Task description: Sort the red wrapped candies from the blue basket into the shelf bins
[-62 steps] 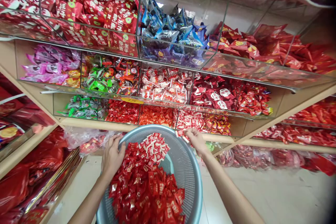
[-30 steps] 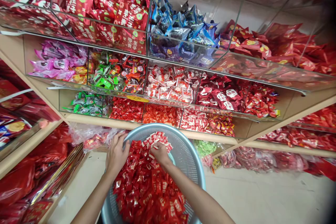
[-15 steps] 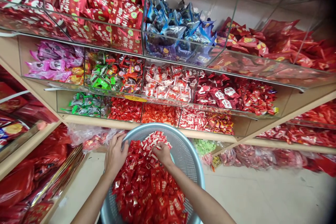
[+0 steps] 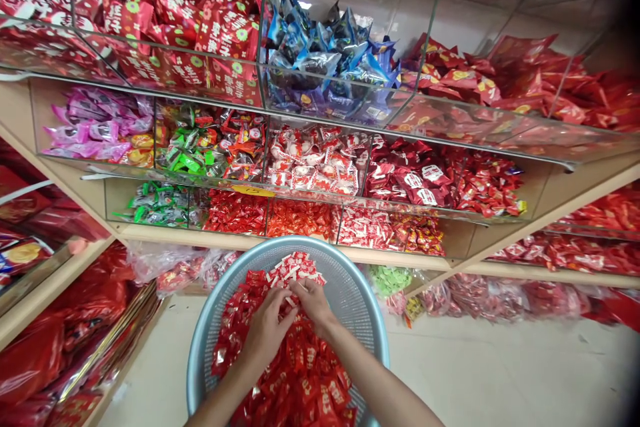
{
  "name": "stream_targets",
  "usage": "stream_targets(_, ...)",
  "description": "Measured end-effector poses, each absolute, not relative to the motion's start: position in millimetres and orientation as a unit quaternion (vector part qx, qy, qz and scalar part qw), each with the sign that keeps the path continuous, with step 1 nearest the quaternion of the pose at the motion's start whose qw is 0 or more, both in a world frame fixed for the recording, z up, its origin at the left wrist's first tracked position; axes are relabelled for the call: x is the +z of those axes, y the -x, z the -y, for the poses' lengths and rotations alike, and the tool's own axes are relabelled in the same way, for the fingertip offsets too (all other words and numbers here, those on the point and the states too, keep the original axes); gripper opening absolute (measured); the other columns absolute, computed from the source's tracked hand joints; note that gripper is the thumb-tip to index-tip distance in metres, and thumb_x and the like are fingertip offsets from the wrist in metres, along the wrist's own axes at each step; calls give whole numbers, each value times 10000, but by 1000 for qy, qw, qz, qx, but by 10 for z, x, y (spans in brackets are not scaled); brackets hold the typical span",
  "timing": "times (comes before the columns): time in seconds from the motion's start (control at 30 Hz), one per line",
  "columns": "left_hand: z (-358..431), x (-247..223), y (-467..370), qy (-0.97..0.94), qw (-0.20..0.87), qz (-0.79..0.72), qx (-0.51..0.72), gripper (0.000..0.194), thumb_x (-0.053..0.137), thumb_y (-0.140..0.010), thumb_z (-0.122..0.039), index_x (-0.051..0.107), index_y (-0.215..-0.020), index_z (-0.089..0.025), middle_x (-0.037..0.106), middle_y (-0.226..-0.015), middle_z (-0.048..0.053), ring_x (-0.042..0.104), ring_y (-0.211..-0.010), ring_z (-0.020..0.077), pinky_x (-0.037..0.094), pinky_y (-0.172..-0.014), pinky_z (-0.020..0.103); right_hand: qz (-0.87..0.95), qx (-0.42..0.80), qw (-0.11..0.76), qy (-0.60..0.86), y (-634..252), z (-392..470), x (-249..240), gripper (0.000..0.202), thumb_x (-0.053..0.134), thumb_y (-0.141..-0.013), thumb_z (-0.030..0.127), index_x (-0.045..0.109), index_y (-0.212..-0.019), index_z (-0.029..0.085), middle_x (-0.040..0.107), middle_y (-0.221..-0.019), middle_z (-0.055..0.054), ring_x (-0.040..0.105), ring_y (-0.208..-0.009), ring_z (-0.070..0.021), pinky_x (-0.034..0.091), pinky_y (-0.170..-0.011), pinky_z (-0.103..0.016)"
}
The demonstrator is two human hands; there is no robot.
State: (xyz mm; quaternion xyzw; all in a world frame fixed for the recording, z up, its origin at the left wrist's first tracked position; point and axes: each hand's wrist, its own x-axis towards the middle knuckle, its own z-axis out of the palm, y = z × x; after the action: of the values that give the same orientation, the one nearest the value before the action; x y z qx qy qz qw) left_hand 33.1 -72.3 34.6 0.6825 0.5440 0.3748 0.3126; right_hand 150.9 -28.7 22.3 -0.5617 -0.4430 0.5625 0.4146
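The left hand [image 4: 270,320] is beside the right hand [image 4: 310,300], its fingers half curled toward the right fingertips. The right fingers are bent inward. Both forearms slant up to this meeting.

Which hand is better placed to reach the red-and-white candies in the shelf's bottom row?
Probably the right hand. It is nearer the red-and-white candies, which lie beyond the basket and to the right. The left hand would likely have to reach across it.

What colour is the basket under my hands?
Grey-blue; the basket shows best in the head view, along its rim.
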Motion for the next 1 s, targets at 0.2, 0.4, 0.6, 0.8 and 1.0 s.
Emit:
stream_targets(0.2, 690, 277, -234, -661, 334, -547, 391, 130, 536, -786, -232, 591, -904, -224, 639, -916, 33, 614, -843, 181, 487, -791, 344, 398, 633, 415, 519, -1482, 346, 227, 387, 652, -662, 561, 561, -632, 186, 540, -587, 33, 460, -548, -104, 356, -545, -228)
stream_targets(0.4, 654, 325, -160, -470, 493, -579, 447, 181, 665, -684, -299, 621, -803, -169, 654, -706, 5, 604, -644, 140, 496, -614, 262, 368, 690, 386, 489, -1452, 373, 260, 421, 663, -657, 591, 539, -663, 188, 508, -541, 52, 413, -490, -90, 302, -494, -226)
stream_targets(0.6, 570, 390, -147, -117, 622, -569, 526, 134, 674, -695, -65, 608, -793, -129, 668, -676, 19, 636, -617, 91, 532, -634, 202, 324, 733, 365, 474, -1505, 357, 315, 426, 660, -655, 598, 555, -687, 186, 582, -588, 24, 426, -458, -79, 266, -451, -219)
stream_targets(0.8, 395, 341, -423, 31, 563, -553, 613, 168, 538, -779, 32, 547, -740, -132, 658, -661, 27, 669, -651, 100, 568, -774, 261, 250, 754, 373, 480, -1648, 376, 365, 370, 688, -671, 528, 580, -744, 181, 593, -617, 22, 466, -455, -77, 320, -435, -206)
stream_targets(1.0, 185, 317, -594, 35, 526, -546, 651, 168, 542, -789, 0, 520, -746, -161, 652, -692, 8, 689, -736, 123, 559, -841, 288, 200, 747, 380, 508, -1787, 403, 458, 261, 697, -719, 409, 601, -766, 171, 591, -618, 27, 433, -428, -55, 329, -411, -180)
